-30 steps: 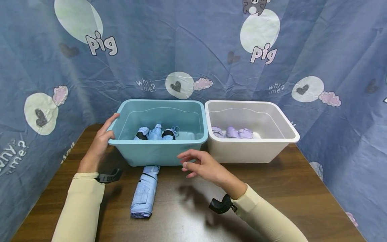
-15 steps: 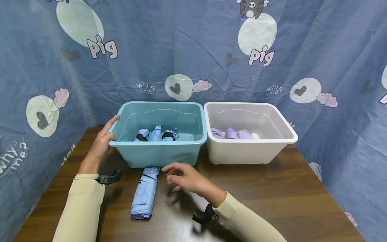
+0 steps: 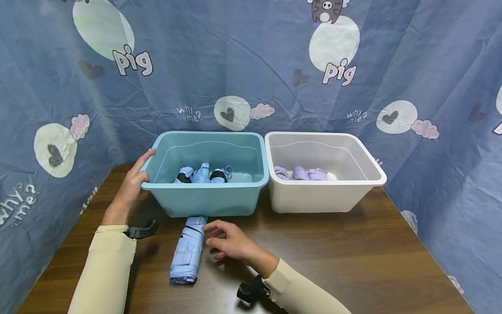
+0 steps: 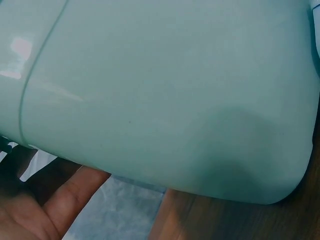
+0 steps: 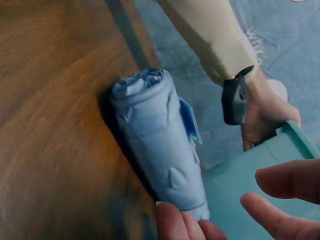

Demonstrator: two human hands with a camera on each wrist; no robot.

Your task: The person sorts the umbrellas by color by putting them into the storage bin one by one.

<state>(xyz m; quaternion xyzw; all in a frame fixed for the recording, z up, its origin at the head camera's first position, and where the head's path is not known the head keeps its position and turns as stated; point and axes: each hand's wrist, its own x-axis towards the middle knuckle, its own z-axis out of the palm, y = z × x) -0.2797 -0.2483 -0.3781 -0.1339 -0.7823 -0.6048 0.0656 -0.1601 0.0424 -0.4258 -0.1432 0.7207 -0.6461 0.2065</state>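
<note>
A light-blue folded umbrella [image 3: 187,250] lies on the table in front of the teal bin [image 3: 204,200]. My right hand [image 3: 231,240] hovers just right of the umbrella's far end, fingers loosely bent and spread with nothing between them. In the right wrist view its fingertips [image 5: 172,220] overlap the end of the umbrella nearest the bin. My left hand [image 3: 131,185] grips the teal bin's left rim. The left wrist view shows the bin's outer wall [image 4: 165,100] filling the picture, with part of that hand below it.
Inside the teal bin rest several light-blue umbrellas [image 3: 201,174], some with black bands. Right beside it stands a white bin [image 3: 313,196] with several purple rolled items [image 3: 301,173]. A blue printed curtain [image 3: 251,65] hangs behind the brown table [image 3: 333,253].
My right hand has moved left and down, from in front of the gap between the bins to beside the umbrella. The left hand keeps its place on the teal bin's rim.
</note>
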